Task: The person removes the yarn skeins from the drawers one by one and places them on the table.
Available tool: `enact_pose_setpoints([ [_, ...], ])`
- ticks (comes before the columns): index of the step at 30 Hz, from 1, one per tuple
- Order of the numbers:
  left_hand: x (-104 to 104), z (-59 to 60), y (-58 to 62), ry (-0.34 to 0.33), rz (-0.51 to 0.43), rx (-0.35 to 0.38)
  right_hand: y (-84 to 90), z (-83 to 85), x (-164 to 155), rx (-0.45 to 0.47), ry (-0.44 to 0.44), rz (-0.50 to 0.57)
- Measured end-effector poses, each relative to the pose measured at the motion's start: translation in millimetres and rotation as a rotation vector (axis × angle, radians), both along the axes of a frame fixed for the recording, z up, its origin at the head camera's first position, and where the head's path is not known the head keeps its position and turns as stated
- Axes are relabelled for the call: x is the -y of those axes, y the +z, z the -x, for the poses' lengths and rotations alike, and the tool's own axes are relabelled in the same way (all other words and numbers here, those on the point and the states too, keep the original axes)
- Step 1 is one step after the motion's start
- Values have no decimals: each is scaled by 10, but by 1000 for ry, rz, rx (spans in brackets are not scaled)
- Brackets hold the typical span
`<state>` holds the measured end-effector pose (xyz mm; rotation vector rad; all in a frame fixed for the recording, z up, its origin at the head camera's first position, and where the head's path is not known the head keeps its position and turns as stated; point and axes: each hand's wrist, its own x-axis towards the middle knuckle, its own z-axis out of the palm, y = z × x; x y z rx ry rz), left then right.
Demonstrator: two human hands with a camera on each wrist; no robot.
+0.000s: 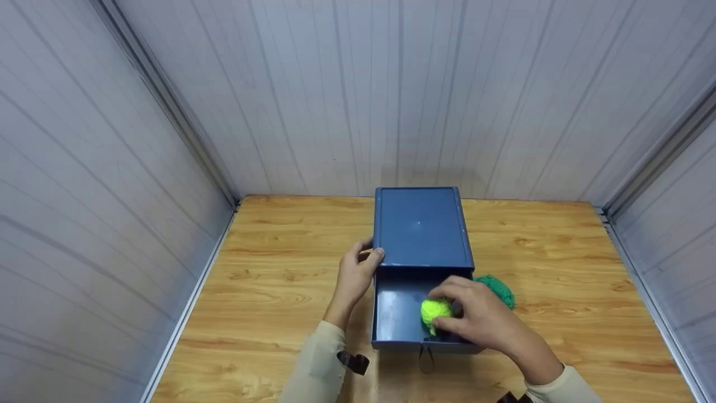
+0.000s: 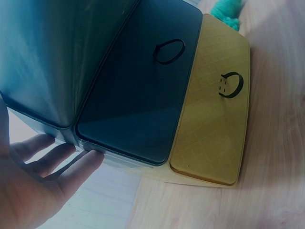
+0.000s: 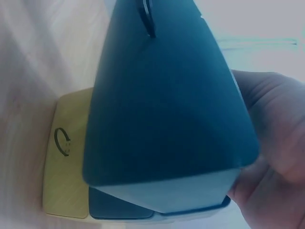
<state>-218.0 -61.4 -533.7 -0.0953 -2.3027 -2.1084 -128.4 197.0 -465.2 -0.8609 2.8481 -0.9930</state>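
A blue drawer cabinet [image 1: 419,226] stands on the wooden table with its top drawer [image 1: 394,313] pulled out. My right hand [image 1: 478,313] pinches a neon yellow ball of yarn [image 1: 433,311] between thumb and fingers, over the right part of that drawer. In the right wrist view the drawer front hides the yarn and the fingertips; part of the right hand [image 3: 274,143] shows beside it. My left hand [image 1: 358,274] braces the cabinet's left side, thumb by the top front corner. Nearly straight fingers of the left hand [image 2: 38,176] touch the side in the left wrist view.
Below the pulled-out drawer are a closed dark blue drawer [image 2: 138,86] and a closed yellow drawer [image 2: 212,109], each with a black loop pull. A green ball of yarn [image 1: 498,291] lies on the table [image 1: 279,302] right of the cabinet. Pale panel walls [image 1: 358,101] enclose the table.
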Motion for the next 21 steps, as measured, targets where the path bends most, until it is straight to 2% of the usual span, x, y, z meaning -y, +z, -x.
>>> enact_pose_setpoints([
  [14, -3, 26, -19, 6, -2, -14, 121, -22, -239, 32, -160, 199],
  [21, 15, 17, 12, -20, -9, 1, 211, -33, -386, -13, -271, 218],
])
